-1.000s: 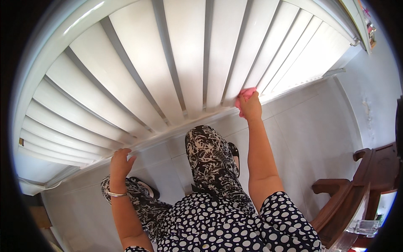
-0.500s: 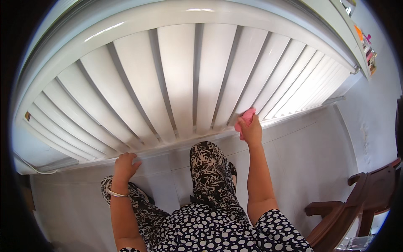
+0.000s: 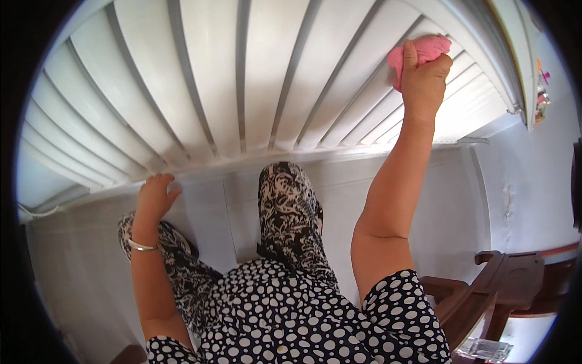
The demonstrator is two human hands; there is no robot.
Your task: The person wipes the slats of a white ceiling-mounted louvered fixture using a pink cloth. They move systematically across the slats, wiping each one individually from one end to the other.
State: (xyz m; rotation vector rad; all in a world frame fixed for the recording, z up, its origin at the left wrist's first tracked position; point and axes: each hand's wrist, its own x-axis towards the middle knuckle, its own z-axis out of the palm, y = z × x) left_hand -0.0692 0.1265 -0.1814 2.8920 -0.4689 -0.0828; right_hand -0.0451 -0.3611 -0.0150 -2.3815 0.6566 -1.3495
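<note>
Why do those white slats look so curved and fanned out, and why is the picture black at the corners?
In the head view, the fisheye lens bends the straight white shutter slats toward the rim and leaves a black ring around the round image; bright daylight glares off the slats near the right hand holding the pink cloth, while the left hand sits in softer light on the sill.

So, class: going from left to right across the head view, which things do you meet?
Left hand resting on the white sill → patterned knee → right hand gripping the pink cloth against the white slats → dark wooden chair.
</note>
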